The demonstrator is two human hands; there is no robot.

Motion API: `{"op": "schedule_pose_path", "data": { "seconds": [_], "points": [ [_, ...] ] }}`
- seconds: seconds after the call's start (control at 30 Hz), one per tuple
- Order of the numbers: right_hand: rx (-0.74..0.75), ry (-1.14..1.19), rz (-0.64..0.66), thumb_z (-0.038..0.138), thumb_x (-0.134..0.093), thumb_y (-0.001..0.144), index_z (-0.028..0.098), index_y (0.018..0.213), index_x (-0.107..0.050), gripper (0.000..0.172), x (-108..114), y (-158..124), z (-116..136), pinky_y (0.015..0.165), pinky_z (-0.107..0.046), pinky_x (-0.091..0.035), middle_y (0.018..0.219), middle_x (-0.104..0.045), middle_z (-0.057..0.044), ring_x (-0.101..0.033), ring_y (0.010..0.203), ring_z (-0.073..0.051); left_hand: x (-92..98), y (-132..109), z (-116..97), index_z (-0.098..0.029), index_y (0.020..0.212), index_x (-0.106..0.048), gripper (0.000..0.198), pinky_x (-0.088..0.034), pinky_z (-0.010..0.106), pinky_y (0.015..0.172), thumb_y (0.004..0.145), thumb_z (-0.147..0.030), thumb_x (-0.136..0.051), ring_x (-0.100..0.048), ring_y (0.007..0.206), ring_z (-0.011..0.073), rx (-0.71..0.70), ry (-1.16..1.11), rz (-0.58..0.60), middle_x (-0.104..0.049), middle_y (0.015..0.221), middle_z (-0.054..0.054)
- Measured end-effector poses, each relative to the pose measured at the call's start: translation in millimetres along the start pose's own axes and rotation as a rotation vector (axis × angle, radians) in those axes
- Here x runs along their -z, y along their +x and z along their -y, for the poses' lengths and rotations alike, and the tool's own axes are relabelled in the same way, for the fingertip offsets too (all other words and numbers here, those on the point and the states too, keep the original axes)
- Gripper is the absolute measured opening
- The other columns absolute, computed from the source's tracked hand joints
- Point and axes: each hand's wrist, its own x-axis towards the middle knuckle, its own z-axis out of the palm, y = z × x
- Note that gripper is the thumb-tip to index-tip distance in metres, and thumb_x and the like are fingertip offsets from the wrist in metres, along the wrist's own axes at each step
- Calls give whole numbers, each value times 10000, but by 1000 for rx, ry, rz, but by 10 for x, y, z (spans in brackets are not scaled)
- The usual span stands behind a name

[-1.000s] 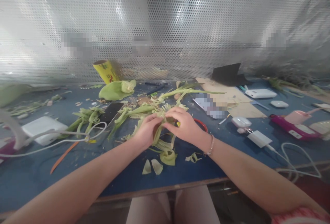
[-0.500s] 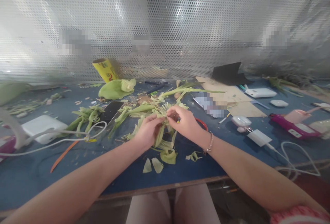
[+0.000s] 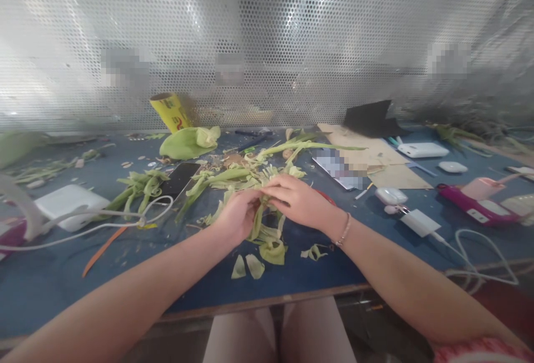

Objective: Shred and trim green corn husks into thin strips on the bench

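Note:
My left hand [image 3: 237, 214] is closed round a bundle of pale green leaf strips [image 3: 262, 228] at the middle of the blue table [image 3: 50, 279]. My right hand [image 3: 297, 200], with a bracelet at the wrist, lies over the top of the same bundle, fingers pressed together on the strips. Loose ends of the strips hang below my hands. Two small cut leaf pieces [image 3: 247, 266] lie just in front of them, and a curled scrap [image 3: 312, 252] lies to the right.
More green stalks [image 3: 139, 189] and a folded leaf [image 3: 189, 143] lie behind my hands, beside a black phone [image 3: 179, 180] and a yellow roll [image 3: 171, 112]. White chargers and cables [image 3: 419, 222] sit left and right. A perforated metal screen [image 3: 267, 45] closes the back.
My right hand has lowered and flattened over the bundle, after lifting and pinching at the strips half a second ago. My left hand has kept its grip in the same place.

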Motion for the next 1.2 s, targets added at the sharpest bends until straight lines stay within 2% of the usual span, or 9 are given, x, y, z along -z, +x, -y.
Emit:
{"op": "schedule_pose_path", "data": {
  "seconds": [0.1, 0.2, 0.4, 0.57, 0.87, 0.97, 1.07, 1.13, 1.2],
  "points": [
    [43, -92, -23, 162, -436, 902, 151, 1059, -616, 239, -16, 4, 4, 825, -370, -504, 962, -626, -96, -575, 903, -189, -23, -19, -9, -102, 580, -605, 83, -450, 196, 541, 641, -83, -552, -560, 531, 93, 115, -57, -47, -593, 548, 29],
    [86, -154, -51, 158, -418, 910, 147, 963, -626, 214, -24, 11, 4, 810, -354, -493, 913, -628, -91, -578, 862, -176, -45, -40, -21, -94, 587, -606, 88, -457, 197, 565, 658, -77, -557, -570, 541, 94, 121, -77, -38, -600, 554, 31],
    [26, -210, -60, 173, -444, 905, 166, 841, -616, 183, -24, -11, 39, 783, -298, -459, 917, -639, -69, -563, 868, -161, -25, -38, -28, -104, 591, -606, 88, -463, 213, 587, 666, -149, -613, -578, 564, 105, 76, -169, 20, -617, 578, 31],
    [-35, -319, -6, 161, -462, 880, 200, 982, -614, 187, -65, -69, 90, 742, -287, -441, 1065, -620, -59, -547, 924, -184, 6, -4, -15, -83, 668, -639, 151, -466, 185, 637, 648, -214, -712, -587, 651, 93, -94, -127, 94, -642, 674, 42],
    [-129, -231, 55, 211, -426, 893, 234, 985, -602, 200, -66, -82, 169, 656, -276, -428, 1101, -597, -44, -562, 856, -168, -3, -16, -35, -113, 599, -557, 237, -392, 180, 495, 608, -260, -743, -484, 513, 60, -139, -28, 95, -524, 553, -17],
    [-164, -23, -33, 235, -432, 893, 244, 936, -605, 178, -43, -56, 172, 713, -293, -456, 1041, -600, -42, -561, 893, -170, 18, 18, -30, -123, 584, -528, 254, -378, 174, 485, 623, -266, -735, -458, 496, 49, -187, -1, 90, -499, 538, -30],
    [-232, 205, -289, 242, -417, 899, 238, 988, -578, 184, -24, -25, 116, 809, -343, -469, 1018, -583, -66, -546, 975, -186, 65, 84, -22, -131, 614, -533, 246, -383, 163, 492, 653, -280, -724, -451, 491, 38, -242, 19, 63, -503, 549, -37],
    [-421, 366, -468, 269, -418, 897, 235, 1070, -528, 208, -29, -6, 49, 804, -345, -483, 1017, -560, -72, -542, 969, -181, 88, 118, -20, -132, 637, -544, 236, -402, 160, 512, 666, -286, -721, -473, 509, 40, -253, 37, 59, -524, 571, -32],
    [-625, 520, -513, 314, -452, 875, 226, 1077, -507, 227, -48, 14, -14, 782, -332, -495, 1046, -539, -76, -542, 951, -175, 87, 128, -21, -135, 654, -555, 229, -423, 168, 530, 667, -288, -724, -500, 526, 51, -244, 41, 73, -541, 578, -28]
  ]
}}
